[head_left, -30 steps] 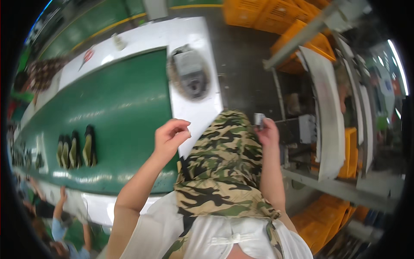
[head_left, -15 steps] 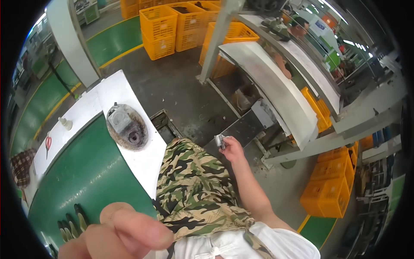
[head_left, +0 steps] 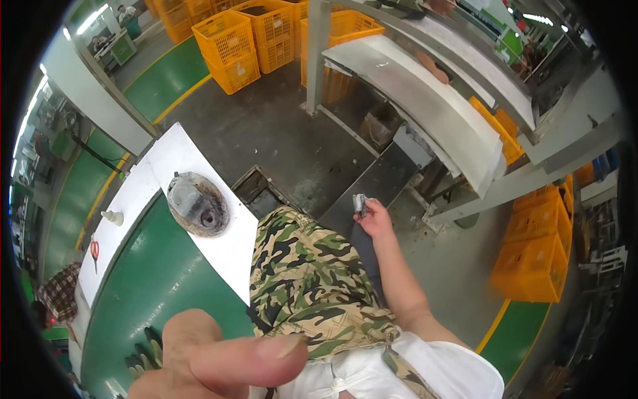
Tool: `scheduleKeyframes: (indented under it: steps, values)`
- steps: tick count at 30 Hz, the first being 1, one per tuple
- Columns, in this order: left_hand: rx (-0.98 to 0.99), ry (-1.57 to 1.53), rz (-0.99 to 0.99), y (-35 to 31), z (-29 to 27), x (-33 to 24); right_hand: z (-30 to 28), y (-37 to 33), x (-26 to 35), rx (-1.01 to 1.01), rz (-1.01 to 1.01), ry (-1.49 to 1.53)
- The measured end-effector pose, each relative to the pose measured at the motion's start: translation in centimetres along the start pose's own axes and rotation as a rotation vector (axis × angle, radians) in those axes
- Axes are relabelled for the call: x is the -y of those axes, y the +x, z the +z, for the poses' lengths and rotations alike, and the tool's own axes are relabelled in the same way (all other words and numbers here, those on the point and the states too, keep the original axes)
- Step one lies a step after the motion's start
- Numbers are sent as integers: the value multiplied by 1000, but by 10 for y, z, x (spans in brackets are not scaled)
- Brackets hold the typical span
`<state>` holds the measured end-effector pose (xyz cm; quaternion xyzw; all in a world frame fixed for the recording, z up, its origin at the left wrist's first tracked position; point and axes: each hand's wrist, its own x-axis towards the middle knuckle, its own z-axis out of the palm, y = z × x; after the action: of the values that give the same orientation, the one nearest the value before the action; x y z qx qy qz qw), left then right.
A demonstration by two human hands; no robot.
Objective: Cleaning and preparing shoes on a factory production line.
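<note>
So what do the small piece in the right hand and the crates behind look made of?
The small piece in the right hand looks like metal: grey, with a dull shine, though too small to be sure. The crates look like moulded plastic: uniform bright orange-yellow, with open lattice walls.

A green belt (head_left: pixel 143 292) with a white border fills the lower left of the frame, a round grimy metal fitting (head_left: pixel 197 203) set near its end. Red scissors (head_left: pixel 94 250) lie at the far left edge. Orange crates (head_left: pixel 242 41) stand stacked along the top, and more crates (head_left: pixel 531 246) sit at the right under a curved metal chute (head_left: pixel 425 106).
</note>
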<state>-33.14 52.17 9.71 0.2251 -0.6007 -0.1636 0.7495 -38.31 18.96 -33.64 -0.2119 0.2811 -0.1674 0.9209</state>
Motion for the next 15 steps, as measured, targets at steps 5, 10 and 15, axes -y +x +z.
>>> scheduleKeyframes:
  steps: [5,10,15]
  values:
    - [24,-67,-24,2,-1,9,-9,1,3,49,-39,4]
    - [24,-100,-29,3,-2,7,-9,2,1,106,-32,-15]
    - [34,-130,-31,0,-4,12,-7,-2,1,42,-49,26]
